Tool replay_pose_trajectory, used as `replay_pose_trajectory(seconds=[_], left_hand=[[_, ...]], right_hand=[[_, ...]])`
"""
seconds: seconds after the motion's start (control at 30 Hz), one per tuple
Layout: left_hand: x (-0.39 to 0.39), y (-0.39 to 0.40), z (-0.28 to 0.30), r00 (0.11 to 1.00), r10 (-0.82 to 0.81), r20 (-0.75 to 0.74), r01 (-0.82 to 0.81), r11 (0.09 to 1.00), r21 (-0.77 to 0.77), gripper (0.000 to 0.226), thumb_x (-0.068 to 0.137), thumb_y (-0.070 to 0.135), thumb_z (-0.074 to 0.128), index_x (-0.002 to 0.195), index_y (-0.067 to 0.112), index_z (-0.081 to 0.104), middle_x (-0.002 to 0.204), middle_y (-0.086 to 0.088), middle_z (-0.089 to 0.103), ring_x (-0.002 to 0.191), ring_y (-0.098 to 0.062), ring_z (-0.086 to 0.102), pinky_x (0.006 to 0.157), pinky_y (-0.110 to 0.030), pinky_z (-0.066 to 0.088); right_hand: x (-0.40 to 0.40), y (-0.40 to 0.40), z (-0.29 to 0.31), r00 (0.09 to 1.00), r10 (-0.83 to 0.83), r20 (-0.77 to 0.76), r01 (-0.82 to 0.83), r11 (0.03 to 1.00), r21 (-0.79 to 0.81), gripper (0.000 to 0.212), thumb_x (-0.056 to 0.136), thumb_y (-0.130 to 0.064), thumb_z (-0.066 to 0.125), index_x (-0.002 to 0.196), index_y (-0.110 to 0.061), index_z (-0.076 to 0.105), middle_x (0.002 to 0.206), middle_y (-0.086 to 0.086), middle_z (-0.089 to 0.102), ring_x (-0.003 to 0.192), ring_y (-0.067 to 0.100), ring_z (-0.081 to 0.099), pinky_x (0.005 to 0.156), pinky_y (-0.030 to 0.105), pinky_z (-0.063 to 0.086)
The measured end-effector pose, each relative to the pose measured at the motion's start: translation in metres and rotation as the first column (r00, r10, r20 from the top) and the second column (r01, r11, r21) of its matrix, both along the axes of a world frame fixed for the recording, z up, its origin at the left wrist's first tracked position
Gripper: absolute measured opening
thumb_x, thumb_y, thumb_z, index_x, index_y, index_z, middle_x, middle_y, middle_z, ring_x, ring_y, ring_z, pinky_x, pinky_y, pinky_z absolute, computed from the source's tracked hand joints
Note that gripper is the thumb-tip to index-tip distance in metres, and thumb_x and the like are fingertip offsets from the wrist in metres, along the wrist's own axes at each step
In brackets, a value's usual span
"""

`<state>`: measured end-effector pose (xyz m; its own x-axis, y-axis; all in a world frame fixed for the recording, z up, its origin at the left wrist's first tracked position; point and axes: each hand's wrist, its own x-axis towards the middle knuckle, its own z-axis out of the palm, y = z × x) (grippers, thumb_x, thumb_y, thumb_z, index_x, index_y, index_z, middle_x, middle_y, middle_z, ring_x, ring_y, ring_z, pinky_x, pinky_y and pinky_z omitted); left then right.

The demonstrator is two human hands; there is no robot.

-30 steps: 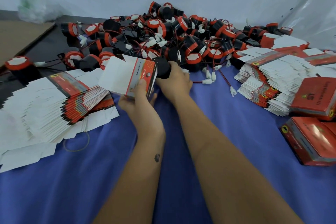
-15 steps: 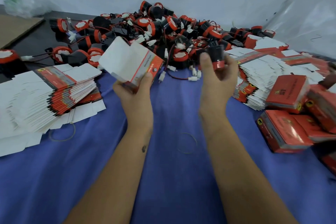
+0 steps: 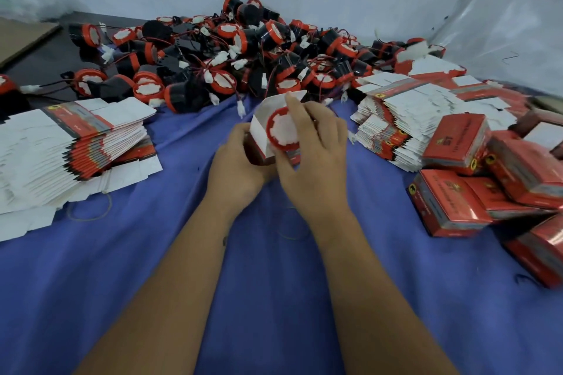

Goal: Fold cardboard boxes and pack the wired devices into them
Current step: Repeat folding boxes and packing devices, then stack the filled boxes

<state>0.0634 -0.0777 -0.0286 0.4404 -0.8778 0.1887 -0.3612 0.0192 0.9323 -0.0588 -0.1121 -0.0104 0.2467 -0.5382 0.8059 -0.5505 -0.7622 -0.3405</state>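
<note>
Print on boxes (image 3: pixel 457 140) right of hands unreadable, left hand (image 3: pixel 236 166) grips open box (image 3: pixel 259 134), right hand (image 3: pixel 313 149) pinches device (image 3: pixel 281 129) at its mouth

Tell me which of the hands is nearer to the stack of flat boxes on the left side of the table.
The left hand. It holds the open box at the centre, with the stack of flat boxes farther to its left. The right hand grips the device, beyond the left one.

Centre: the left hand (image 3: pixel 236 166) and right hand (image 3: pixel 310 158) hold an open box (image 3: pixel 262 135) with a device (image 3: pixel 281 129) in its mouth. Behind: device pile (image 3: pixel 243 55). Left and right: flat box stacks (image 3: pixel 70 137) (image 3: pixel 405 113). Far right: packed boxes (image 3: pixel 457 201), all on the cloth (image 3: pixel 152 253).
</note>
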Motion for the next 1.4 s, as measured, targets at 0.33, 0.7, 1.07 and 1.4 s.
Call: replay_pose_trajectory(seconds=[0.33, 0.7, 1.07, 1.4], left_hand=[[0.005, -0.001, -0.002, 0.998, -0.032, 0.047, 0.029, 0.997, 0.072, 0.065, 0.076, 0.014, 0.08, 0.131, 0.027, 0.049, 0.117, 0.008, 0.066, 0.108, -0.016, 0.062, 0.094, -0.047, 0.053], [0.001, -0.003, 0.0, 0.998, 0.022, 0.051, -0.025, 0.997, 0.076, 0.053, 0.084, 0.022, 0.073, 0.13, 0.023, 0.048, 0.111, 0.009, 0.064, 0.102, -0.014, 0.062, 0.091, -0.046, 0.054], [0.0, -0.003, 0.004, 0.977, 0.013, -0.212, 0.004, 0.997, 0.081, 0.041, 0.068, 0.026, 0.059, 0.104, 0.046, 0.055, 0.108, 0.012, 0.068, 0.104, -0.014, 0.064, 0.092, -0.043, 0.055], [-0.005, -0.001, 0.007, 0.993, -0.037, -0.116, 0.042, 0.998, 0.038, 0.076, 0.063, 0.057, 0.065, 0.135, 0.039, 0.051, 0.121, 0.017, 0.065, 0.116, -0.009, 0.06, 0.101, -0.041, 0.05]], right_hand=[[0.0, 0.001, 0.002, 0.995, 0.054, -0.088, -0.035, 0.979, 0.2, 0.048, 0.082, -0.023, 0.074, 0.128, -0.015, 0.061, 0.126, 0.002, 0.059, 0.104, 0.016, 0.051, 0.089, 0.031, 0.043], [0.004, 0.001, -0.003, 0.965, -0.087, -0.246, 0.126, 0.981, 0.148, 0.027, 0.096, -0.034, 0.055, 0.105, -0.019, 0.076, 0.118, -0.005, 0.066, 0.11, 0.021, 0.051, 0.101, 0.038, 0.024], [-0.001, 0.0, 0.002, 0.94, -0.016, 0.34, -0.087, 0.955, 0.284, 0.007, 0.089, -0.013, 0.057, 0.087, -0.013, 0.064, 0.091, -0.005, 0.059, 0.089, 0.017, 0.052, 0.082, 0.038, 0.041], [-0.022, -0.025, 0.024, 0.615, -0.057, 0.787, -0.641, 0.546, 0.54, 0.057, 0.096, -0.013, 0.06, 0.145, -0.031, 0.036, 0.113, -0.006, 0.066, 0.117, 0.014, 0.061, 0.098, 0.034, 0.05]])
